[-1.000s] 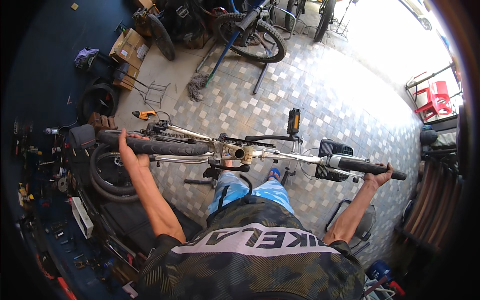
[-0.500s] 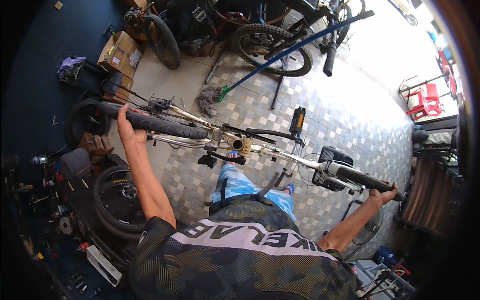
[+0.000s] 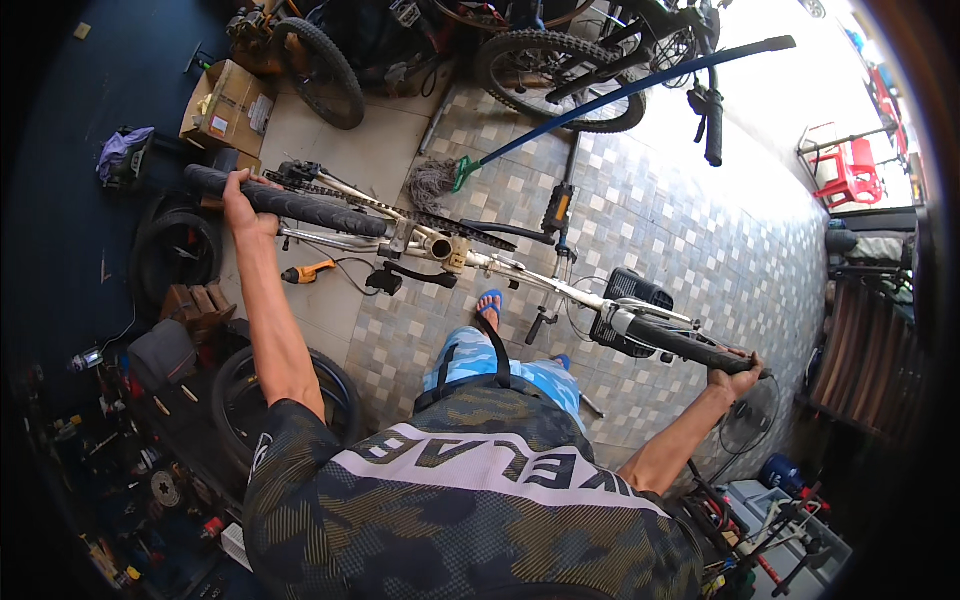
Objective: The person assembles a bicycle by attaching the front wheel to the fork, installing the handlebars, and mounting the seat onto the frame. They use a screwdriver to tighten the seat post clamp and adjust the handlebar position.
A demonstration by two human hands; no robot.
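Gripping one bicycle (image 3: pixel 450 250) by both tyres: left hand (image 3: pixel 240 205) fingers clenched on rear, right hand (image 3: pixel 735 368) on front; tiled floor (image 3: pixel 680 220) open ahead.

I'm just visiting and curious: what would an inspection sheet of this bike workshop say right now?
Surface: tiled floor, grey and white checks, sunlit toward the right.
Job's things: silver bicycle held up off the floor, a tyre at each end, chain and black pedal showing.
Clutter: cardboard boxes, loose tyres, orange tool, small parts along the left.
Hands: left hand grips the rear tyre; right hand grips the front tyre.
Cables: thin brake or gear lines near the handlebar; one cord by the orange tool.
Surroundings: parked bicycles, blue-handled mop, red chair, floor fan.
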